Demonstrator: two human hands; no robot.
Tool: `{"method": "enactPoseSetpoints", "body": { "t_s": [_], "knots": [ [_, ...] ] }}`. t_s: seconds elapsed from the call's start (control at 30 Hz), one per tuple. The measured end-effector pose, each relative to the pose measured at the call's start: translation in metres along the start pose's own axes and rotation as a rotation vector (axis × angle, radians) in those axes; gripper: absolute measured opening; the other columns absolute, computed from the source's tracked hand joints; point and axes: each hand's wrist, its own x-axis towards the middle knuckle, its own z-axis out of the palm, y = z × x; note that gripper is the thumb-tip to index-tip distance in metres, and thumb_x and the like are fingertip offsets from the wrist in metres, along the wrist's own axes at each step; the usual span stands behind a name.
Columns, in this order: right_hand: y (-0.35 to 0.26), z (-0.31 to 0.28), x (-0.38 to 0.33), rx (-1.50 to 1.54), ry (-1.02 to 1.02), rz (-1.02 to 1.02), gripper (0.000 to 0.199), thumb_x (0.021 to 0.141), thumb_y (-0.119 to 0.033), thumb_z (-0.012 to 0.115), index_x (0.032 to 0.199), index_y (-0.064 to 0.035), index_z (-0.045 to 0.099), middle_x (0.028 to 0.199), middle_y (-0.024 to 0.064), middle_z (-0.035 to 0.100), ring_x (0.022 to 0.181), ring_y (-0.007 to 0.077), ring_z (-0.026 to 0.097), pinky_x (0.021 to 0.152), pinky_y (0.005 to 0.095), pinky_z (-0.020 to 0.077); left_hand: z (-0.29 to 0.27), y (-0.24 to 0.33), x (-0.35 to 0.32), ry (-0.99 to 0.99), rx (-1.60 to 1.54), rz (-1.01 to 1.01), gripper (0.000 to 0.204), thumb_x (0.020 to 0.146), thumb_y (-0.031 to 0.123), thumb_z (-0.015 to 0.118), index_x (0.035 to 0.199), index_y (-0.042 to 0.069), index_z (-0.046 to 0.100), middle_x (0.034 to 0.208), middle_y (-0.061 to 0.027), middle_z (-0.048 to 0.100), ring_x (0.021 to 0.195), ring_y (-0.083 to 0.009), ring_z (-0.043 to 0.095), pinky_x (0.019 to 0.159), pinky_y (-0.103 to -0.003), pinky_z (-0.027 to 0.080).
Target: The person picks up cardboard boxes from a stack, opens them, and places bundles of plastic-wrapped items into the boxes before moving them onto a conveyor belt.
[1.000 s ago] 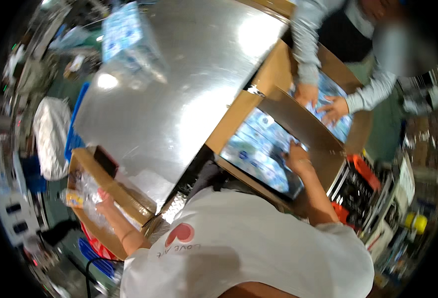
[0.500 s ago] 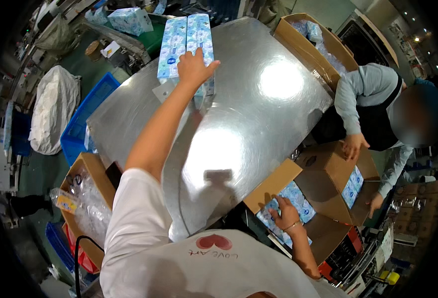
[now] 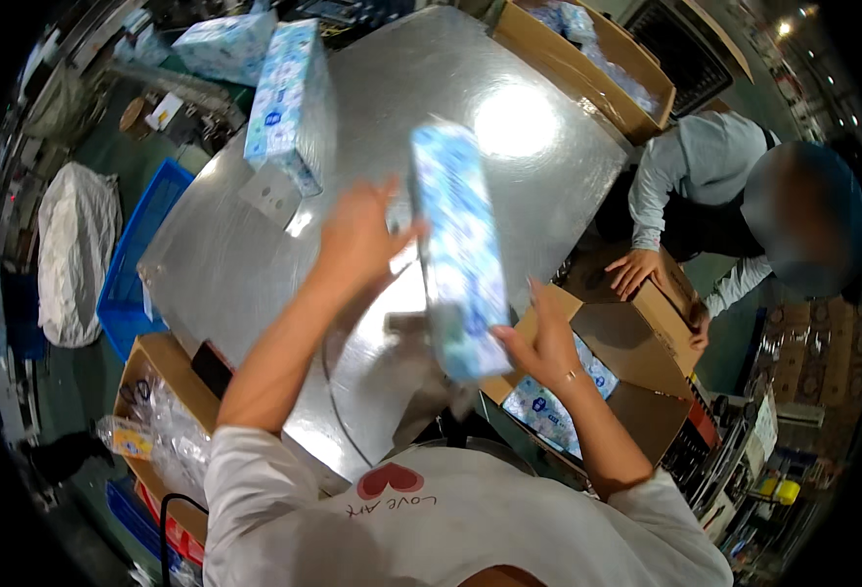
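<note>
A long blue-and-white floral pack (image 3: 460, 254), smeared by motion, is over the steel table between my hands. My left hand (image 3: 353, 240) is at its left side, blurred, with fingers apart and the thumb close to its edge. At its lower right edge is my right hand (image 3: 546, 342), fingers spread and thumb at the pack; I cannot tell how firmly it touches. Another such pack (image 3: 289, 103) lies at the table's far left. Below my right hand, an open cardboard carton (image 3: 636, 338) holds floral packs (image 3: 545, 406).
The steel table (image 3: 225, 235) fills the middle. At right, a co-worker's hands (image 3: 636, 272) rest on the carton's flaps. A box of plastic-wrapped items (image 3: 636, 122) stands at far right, a box of clear plastic (image 3: 172, 421) at near left, and a blue crate (image 3: 128, 293) beside the table.
One of two side-by-side packs has come from the far left toward me. My left hand has drawn back with it; my right hand has risen from the carton. The co-worker's hands have shifted onto the flaps.
</note>
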Motion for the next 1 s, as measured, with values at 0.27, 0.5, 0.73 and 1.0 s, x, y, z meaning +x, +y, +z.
{"method": "enactPoseSetpoints", "body": {
  "t_s": [0.27,0.5,0.73,1.0],
  "knots": [
    [-0.052,0.036,0.058,-0.389,-0.156,0.295,0.097,0.065,-0.042,0.068,0.137,-0.0043,0.015,0.135,0.0323,0.014,0.099,0.0457,0.044,0.083,0.0454,0.0421,-0.022,-0.157,0.123,0.241,0.425,-0.704,0.095,0.059,0.051,0.067,0.133,0.006,0.029,0.126,-0.0176,0.040,0.118,-0.0335,0.037,0.091,-0.058,0.027],
    [-0.013,0.018,0.057,-0.130,-0.042,0.414,0.102,0.060,-0.041,0.065,0.136,0.0009,0.011,0.111,0.0307,0.040,0.093,0.0439,0.050,0.076,0.0442,0.0463,-0.007,-0.077,-0.040,0.069,0.029,-0.335,0.097,0.057,0.032,0.077,0.128,-0.007,0.024,0.107,-0.0266,0.052,0.096,-0.0357,0.054,0.081,-0.040,0.045],
    [-0.028,0.039,0.139,-0.023,-0.098,-0.127,0.100,0.059,-0.038,0.065,0.135,0.0033,0.014,0.108,0.0269,0.049,0.096,0.0376,0.052,0.083,0.0382,0.0434,0.095,0.036,-0.151,-0.277,-0.862,-0.365,0.072,0.076,0.016,0.065,0.131,-0.005,0.024,0.082,-0.0030,0.060,0.071,-0.0089,0.054,0.068,-0.024,0.045],
    [-0.053,0.075,0.150,-0.112,-0.520,-0.177,0.091,0.067,-0.064,0.056,0.128,0.0009,0.038,0.115,0.0274,0.049,0.106,0.0377,0.049,0.090,0.0373,0.0395,0.067,-0.028,-0.177,0.613,-0.447,-0.422,0.035,0.074,0.015,0.065,0.102,-0.002,0.055,0.098,-0.0159,0.056,0.087,-0.0285,0.054,0.079,-0.035,0.042]
  ]
}}
